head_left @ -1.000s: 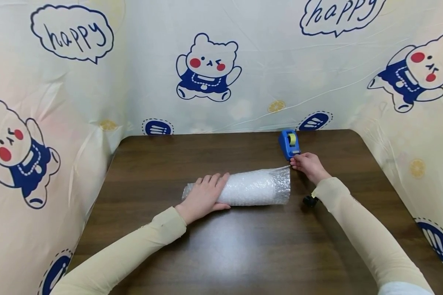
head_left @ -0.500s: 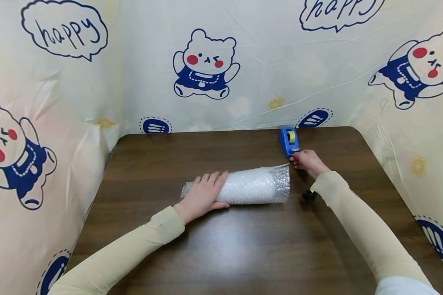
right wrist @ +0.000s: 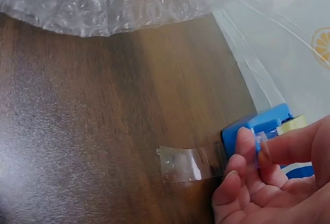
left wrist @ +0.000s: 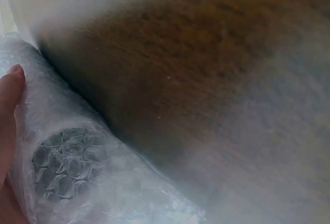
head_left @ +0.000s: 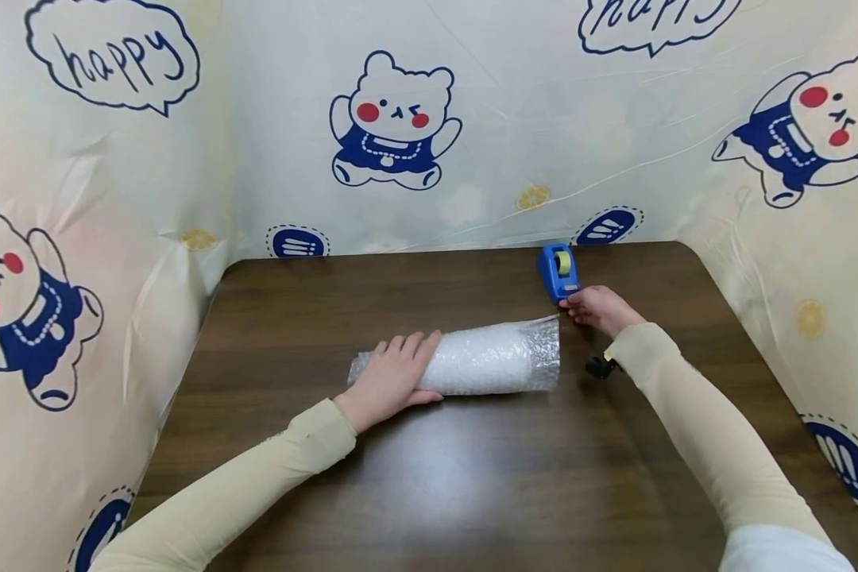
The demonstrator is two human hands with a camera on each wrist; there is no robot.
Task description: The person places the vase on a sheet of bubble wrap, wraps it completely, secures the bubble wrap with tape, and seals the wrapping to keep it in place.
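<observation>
A roll of bubble wrap (head_left: 489, 361) lies across the middle of the table. My left hand (head_left: 388, 375) grips its left part, fingers over the top and thumb along the near side. In the left wrist view, the layered bubbles of the roll's end (left wrist: 67, 164) show. Beyond the roll's right end, my right hand (head_left: 600, 308) is at the front of a blue tape dispenser (head_left: 552, 276). Seen from the right wrist, thumb and fingers pinch a short strip of clear tape (right wrist: 185, 164), whose free end sticks out to the left.
The brown wooden table (head_left: 429, 492) has a printed curtain (head_left: 286, 127) at its back and sides. A small black device (head_left: 600, 366) is under the right wrist. A yellowish roll sits in the dispenser.
My right hand has shifted slightly away from the roll's far right corner, staying by the dispenser. The left hand keeps its place on the roll, while the head view drifts a little.
</observation>
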